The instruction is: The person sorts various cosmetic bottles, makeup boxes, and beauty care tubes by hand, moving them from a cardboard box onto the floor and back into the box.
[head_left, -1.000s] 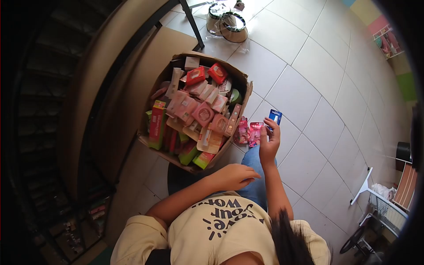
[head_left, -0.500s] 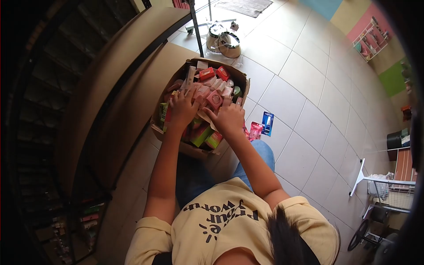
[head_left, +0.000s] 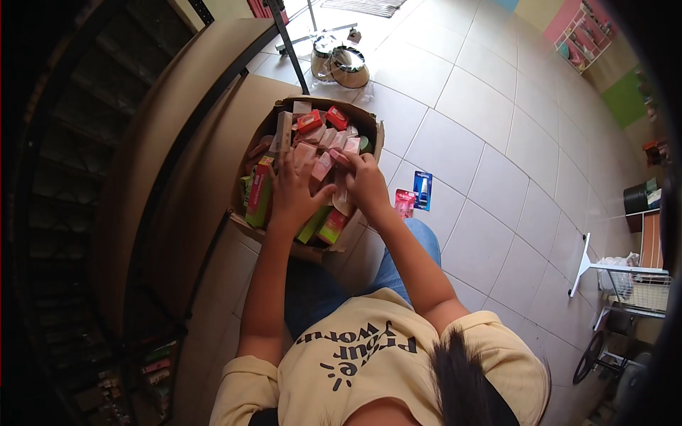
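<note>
A cardboard box [head_left: 376, 138] full of small packages stands on the tiled floor. My left hand [head_left: 293, 193] lies over the middle of the contents, its fingers spread across pink boxes [head_left: 322, 167]. At the right side of the box, my right hand [head_left: 366, 183] has its fingers closed on a small pink box [head_left: 341, 157]. Red boxes [head_left: 310, 121] lie near the far side. Green and pink boxes [head_left: 332, 226] are at the near side, and a tall one [head_left: 258, 195] leans at the left.
Blue [head_left: 423, 190] and pink [head_left: 405, 203] packets lie on the floor right of the box. Beyond it are plastic-wrapped round items [head_left: 348, 67]. A shelf [head_left: 213, 92] runs along the left. A white wire cart [head_left: 636, 287] stands far right.
The view has shifted a little, moving the box left in the picture. My left hand has spread over the contents, and my right hand has closed on a small pink box.
</note>
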{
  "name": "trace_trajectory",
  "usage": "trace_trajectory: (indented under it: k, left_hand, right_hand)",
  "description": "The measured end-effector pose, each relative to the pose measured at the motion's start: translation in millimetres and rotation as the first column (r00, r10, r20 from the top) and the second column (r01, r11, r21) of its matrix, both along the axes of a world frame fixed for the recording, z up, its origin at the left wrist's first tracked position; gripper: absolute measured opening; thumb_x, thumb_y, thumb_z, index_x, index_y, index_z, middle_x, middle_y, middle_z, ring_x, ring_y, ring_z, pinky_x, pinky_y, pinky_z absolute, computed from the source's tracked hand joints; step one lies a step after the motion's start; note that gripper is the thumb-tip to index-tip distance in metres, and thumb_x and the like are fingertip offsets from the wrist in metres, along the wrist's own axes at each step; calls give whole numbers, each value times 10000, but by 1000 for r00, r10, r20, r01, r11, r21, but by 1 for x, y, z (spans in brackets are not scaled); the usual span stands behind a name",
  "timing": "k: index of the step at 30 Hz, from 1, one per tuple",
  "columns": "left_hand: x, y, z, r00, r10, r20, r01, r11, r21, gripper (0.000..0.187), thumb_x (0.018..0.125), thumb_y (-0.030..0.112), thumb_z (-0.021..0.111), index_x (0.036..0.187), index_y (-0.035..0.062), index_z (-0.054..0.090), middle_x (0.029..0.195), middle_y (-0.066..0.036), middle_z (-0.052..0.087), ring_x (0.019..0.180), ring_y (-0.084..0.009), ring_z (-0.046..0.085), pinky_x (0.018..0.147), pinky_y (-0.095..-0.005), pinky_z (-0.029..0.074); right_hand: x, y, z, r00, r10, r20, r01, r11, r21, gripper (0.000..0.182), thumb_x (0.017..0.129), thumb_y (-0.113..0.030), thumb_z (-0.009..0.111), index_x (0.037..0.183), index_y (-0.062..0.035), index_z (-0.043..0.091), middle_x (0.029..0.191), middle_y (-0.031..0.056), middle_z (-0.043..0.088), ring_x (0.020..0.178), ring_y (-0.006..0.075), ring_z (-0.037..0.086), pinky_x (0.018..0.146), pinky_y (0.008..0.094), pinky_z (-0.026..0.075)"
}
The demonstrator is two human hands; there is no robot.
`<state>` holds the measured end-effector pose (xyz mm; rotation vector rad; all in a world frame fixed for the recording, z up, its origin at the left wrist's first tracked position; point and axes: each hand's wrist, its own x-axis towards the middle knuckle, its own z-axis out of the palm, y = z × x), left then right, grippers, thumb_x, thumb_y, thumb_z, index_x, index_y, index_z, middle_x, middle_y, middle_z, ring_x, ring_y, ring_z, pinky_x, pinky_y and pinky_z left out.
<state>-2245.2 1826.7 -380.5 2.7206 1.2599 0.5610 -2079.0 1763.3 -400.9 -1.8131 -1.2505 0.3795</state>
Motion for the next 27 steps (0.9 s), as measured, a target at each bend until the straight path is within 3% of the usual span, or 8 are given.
trace_trajectory:
  k: [4,6,7,9,15,20,24,27]
  left_hand:
    - [8,-6,-16,998,3,-59,1,997,74,669,796,403,693,1356,130,449,1483,-148,312,1417,-340,218,1118,-589,177]
    - [10,-10,-10,998,24,-59,-21,998,62,653,789,358,703,1338,102,459,1487,-134,317,1419,-324,227,1123,-575,185]
    - [9,-11,-7,999,10,-45,-8,998,63,635,781,331,710,1322,98,473,1463,-129,351,1410,-317,250,1123,-567,193]
    - [6,-15,0,1000,-10,-17,11,998,63,602,763,276,726,1289,91,500,1417,-118,420,1391,-304,294,1125,-549,207]
    - [17,-41,-1,945,-83,318,81,997,20,524,722,226,736,1195,74,570,1207,-73,566,1234,-262,474,1051,-517,304]
    - [44,-69,3,941,-202,271,245,960,-135,586,694,240,751,1232,95,567,1191,-47,580,1193,-229,506,1043,-482,291]
    - [57,-69,-11,947,-251,199,290,936,-199,624,663,255,762,1242,117,575,1206,-23,580,1206,-204,503,1057,-494,252]
    - [60,-67,-14,953,-263,150,292,930,-222,594,670,274,748,1224,129,591,1208,-1,581,1208,-193,503,1063,-506,225]
  right_hand:
    - [11,-9,-15,994,-45,-97,72,955,287,312,839,-78,624,1150,-49,620,986,188,635,872,328,648,801,374,531]
    - [24,-20,-26,766,93,-636,142,941,308,275,884,-93,626,1145,-10,607,963,107,668,837,192,659,777,306,533]
    - [34,-25,-26,677,37,-735,240,933,269,247,925,-147,619,1121,3,606,953,41,658,828,104,632,734,256,531]
    - [73,-32,-71,524,-101,-846,383,915,129,301,916,-244,654,1085,1,608,947,66,659,808,101,628,679,238,534]
    - [175,-56,-263,827,-479,-295,404,871,-280,300,854,-240,677,1049,-13,664,899,99,700,812,160,652,727,304,503]
    - [196,-18,-268,931,-364,-39,311,842,-440,273,833,-233,651,1032,-47,671,952,196,678,916,344,649,812,405,506]
    - [202,33,-258,961,-254,112,273,789,-551,265,879,-158,568,1104,-37,639,1172,197,577,1044,360,588,876,419,491]
    - [199,47,-272,909,-163,383,316,870,-378,300,881,-81,528,1165,-50,615,1266,198,532,1133,344,536,940,400,464]
